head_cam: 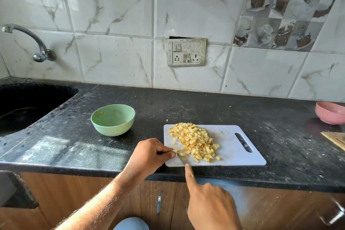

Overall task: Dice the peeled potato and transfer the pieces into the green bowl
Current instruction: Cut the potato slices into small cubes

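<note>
1. I see the potato already cut down to a heap of small yellow cubes, the diced potato [194, 141], piled on the left half of the white cutting board [233, 147], which lies flat on the dark countertop [168, 102].

2. My left hand [151, 153] sits at the board's near-left corner with its fingers curled, pinching what looks like a last small strip of potato at the edge of the heap — I judge the dicing is on its final cuts.

3. My right hand [209, 203] is below the board's near edge, index finger stretched forward with its tip touching the rim, the other fingers folded under. It reads like a knife grip, but I cannot make out a blade or handle, so I cannot tell whether it holds anything.

4. The green bowl [113, 119] stands upright on the counter, near the board's far-left corner but apart from it, with only a few scraps inside — the transfer looks barely begun.

5. Handling, as I judge it: the cubes are light, firm and probably damp with starch, so they will cling to fingers and scatter if pinched singly. Better to scoop them in cupped handfuls, or lift the stiff, light board by its handle slot on the right and slide the heap off the left edge into the bowl.
</note>
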Action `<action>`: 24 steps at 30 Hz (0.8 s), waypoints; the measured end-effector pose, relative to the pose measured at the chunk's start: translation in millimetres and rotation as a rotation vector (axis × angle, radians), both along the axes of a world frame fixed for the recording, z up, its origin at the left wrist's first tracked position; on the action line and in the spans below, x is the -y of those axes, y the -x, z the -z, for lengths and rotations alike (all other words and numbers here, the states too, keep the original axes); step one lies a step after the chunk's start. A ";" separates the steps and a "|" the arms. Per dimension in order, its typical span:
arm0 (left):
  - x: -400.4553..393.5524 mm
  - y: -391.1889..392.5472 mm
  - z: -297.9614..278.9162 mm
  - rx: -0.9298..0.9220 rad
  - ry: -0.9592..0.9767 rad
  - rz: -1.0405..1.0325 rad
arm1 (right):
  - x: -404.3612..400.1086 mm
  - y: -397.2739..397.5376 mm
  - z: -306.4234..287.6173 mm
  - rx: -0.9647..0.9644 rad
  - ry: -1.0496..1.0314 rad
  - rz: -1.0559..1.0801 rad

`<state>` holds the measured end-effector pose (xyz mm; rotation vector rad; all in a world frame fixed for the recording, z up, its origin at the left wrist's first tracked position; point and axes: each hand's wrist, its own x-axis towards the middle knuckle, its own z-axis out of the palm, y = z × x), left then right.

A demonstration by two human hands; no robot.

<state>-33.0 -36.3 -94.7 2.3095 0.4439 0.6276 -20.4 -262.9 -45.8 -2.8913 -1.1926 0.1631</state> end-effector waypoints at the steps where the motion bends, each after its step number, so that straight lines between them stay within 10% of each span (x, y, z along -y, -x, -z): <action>1: 0.6 0.4 -1.2 -0.011 0.013 -0.003 | 1.5 -1.4 0.7 0.002 -0.019 0.014; 14: -0.2 8.0 -4.6 -0.020 -0.031 -0.005 | -8.5 3.0 -10.5 0.049 -0.299 -0.011; 24: -6.4 5.6 -1.3 0.020 -0.005 0.051 | -41.4 7.1 -3.0 0.140 -0.068 -0.034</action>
